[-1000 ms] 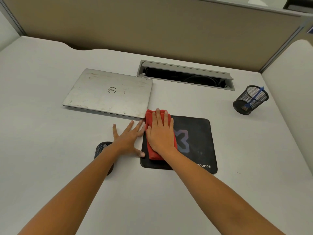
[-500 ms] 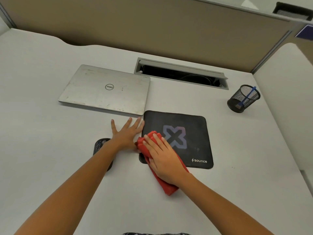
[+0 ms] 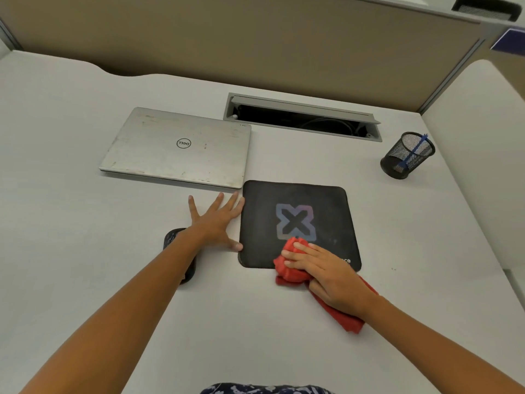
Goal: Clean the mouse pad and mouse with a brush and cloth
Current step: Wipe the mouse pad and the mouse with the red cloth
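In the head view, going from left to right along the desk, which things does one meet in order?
Mouse → left hand → mouse pad → pen cup.

Both forearms bare, extended forward. Left hand (image 3: pixel 216 221): palm down, flat, fingers straight and spread, thumb out to the right. Right hand (image 3: pixel 326 277): palm down, fingers close together, slightly bent, pressing on the cloth (image 3: pixel 292 275)
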### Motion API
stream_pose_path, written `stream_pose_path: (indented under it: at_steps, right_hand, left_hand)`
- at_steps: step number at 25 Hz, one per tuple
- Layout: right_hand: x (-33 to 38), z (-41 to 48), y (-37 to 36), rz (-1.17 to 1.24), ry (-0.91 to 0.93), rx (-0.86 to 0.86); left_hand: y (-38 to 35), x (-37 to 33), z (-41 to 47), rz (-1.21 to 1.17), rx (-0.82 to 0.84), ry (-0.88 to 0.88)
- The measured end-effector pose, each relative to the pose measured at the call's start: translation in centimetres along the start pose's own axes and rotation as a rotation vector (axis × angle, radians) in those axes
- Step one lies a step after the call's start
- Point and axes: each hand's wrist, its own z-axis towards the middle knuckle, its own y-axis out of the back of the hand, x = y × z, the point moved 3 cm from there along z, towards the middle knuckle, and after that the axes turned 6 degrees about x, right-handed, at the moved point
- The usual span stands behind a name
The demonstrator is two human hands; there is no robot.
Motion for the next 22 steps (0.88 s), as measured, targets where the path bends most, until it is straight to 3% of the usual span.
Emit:
stream_pose_path:
  at_steps: [5,14,19,22]
  right_hand:
    - [-0.6,-2.0,-0.5,0.025,-0.168,-0.050]
    - [3.8,5.5,-1.8,-0.135,-0.069,-0.005]
    - [4.1,10.0,-1.3,-0.118,-0.330,-0.169]
    - [3.3,13.3,-0.8,-0.142,-0.464,-0.180]
  left_hand:
    - [-0.3,0.3,0.3,-0.023,0.011,-0.019]
    - [-0.5,0.2,0.4,0.032,0.002,-0.002]
    - [-0.2,0.2,0.1,0.034,-0.007,-0.015]
    - [-0.2,0.2,-0.1,0.020,-0.003,-0.016]
